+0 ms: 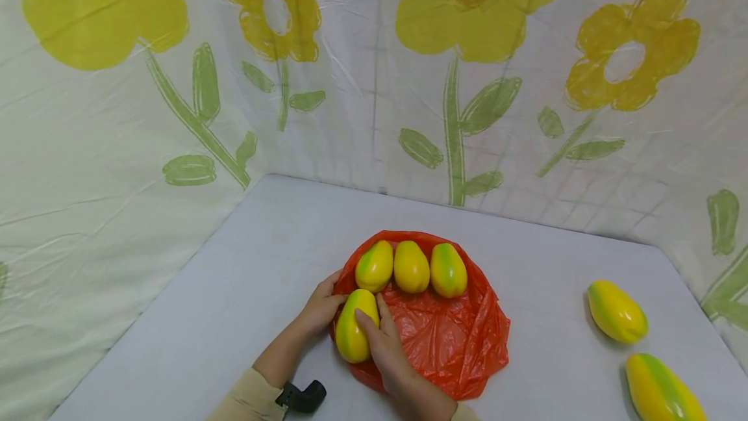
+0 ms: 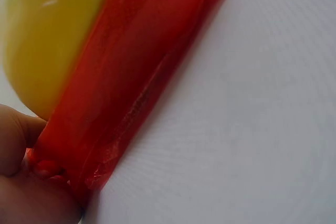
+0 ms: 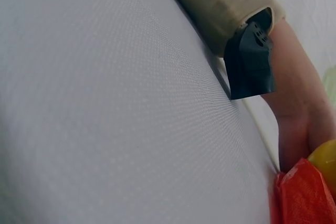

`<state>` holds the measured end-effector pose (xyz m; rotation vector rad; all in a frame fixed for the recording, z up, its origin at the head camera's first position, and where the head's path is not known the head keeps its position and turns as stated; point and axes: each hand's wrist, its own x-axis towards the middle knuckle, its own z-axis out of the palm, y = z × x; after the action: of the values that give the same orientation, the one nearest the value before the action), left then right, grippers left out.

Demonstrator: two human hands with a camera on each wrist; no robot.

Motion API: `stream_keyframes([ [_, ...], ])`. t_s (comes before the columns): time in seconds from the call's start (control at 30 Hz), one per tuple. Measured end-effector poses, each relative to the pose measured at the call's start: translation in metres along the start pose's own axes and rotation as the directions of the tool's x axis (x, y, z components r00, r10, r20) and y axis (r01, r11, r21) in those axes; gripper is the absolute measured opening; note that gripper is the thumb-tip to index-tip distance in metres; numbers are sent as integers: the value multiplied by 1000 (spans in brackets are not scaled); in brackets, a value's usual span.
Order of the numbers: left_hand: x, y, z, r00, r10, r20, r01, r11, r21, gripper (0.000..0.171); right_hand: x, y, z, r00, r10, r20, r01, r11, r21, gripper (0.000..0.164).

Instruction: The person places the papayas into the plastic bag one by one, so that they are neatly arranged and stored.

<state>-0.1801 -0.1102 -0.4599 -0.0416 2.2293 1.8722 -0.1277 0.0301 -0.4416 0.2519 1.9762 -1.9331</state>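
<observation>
A red plastic bag (image 1: 435, 340) lies spread on the table with its rim rolled into a round opening. Three yellow-green papayas (image 1: 411, 267) sit in a row along its far side. My right hand (image 1: 390, 351) grips another papaya (image 1: 349, 333) at the bag's near left, thumb on top. At the left rim, my left hand (image 1: 321, 305) pinches the bag's edge; the left wrist view shows the gathered red plastic (image 2: 121, 77) between thumb and finger, beside a papaya (image 2: 47, 40). The right hand's fingers are out of sight in the right wrist view.
Two more papayas, one farther back (image 1: 617, 312) and one nearer (image 1: 665, 390), lie on the white table (image 1: 263, 245) at the right. A flower-printed curtain (image 1: 350, 102) hangs behind and at the sides. A black wrist device (image 1: 302, 397) is strapped to my left forearm.
</observation>
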Motion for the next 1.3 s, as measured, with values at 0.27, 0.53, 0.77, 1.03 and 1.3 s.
stream_keyframes([
  [0.27,1,-1,0,1000,8,-2,-9,1000,-10,55,0,0,0,1000,-4,-3,4,1000,-2,81],
  [0.53,2,-2,0,1000,13,5,-13,1000,-26,54,-3,-3,-2,999,-38,-11,38,999,-26,78],
  [0.77,2,-4,-1,1000,19,18,-19,999,-40,55,-5,-3,-4,998,-57,1,57,998,-30,74],
  [1.03,2,-3,-1,1000,18,11,-17,999,-32,54,-5,-3,-8,998,-55,-10,54,998,-35,75],
  [1.3,1,-1,0,1000,9,19,-9,1000,-22,54,-13,-10,-24,998,-62,-5,62,998,-31,73],
])
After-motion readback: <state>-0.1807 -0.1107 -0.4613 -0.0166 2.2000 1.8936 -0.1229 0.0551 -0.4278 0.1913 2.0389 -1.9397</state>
